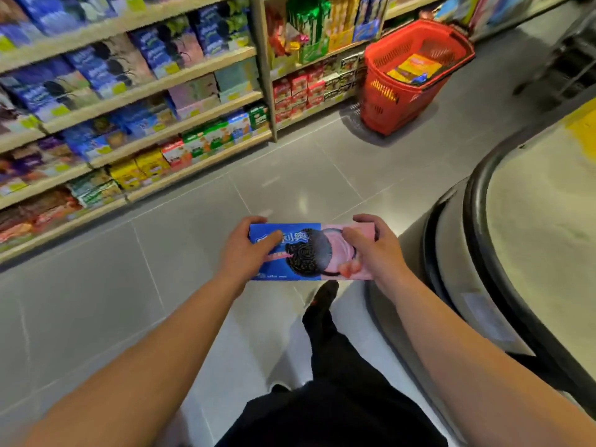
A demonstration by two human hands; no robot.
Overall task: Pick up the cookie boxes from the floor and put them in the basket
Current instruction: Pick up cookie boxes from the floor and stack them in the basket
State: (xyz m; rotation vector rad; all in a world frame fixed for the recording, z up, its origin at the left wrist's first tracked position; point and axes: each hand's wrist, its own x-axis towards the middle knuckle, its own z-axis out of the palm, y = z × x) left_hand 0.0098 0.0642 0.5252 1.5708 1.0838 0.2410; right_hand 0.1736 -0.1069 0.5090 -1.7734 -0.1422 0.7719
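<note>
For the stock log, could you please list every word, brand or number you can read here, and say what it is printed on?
Cookie box, held at its ends by the left hand and right hand: white characters on the blue half, partly covered and blurred; not readable for certain.
Shelf boxes: print blurred, unreadable.
Shelf price tags: too small.
Packets in the red basket: unreadable.

Grey tiled floor (290, 175), red basket (387, 104) standing on it beside stocked shelves (180, 79)
</note>
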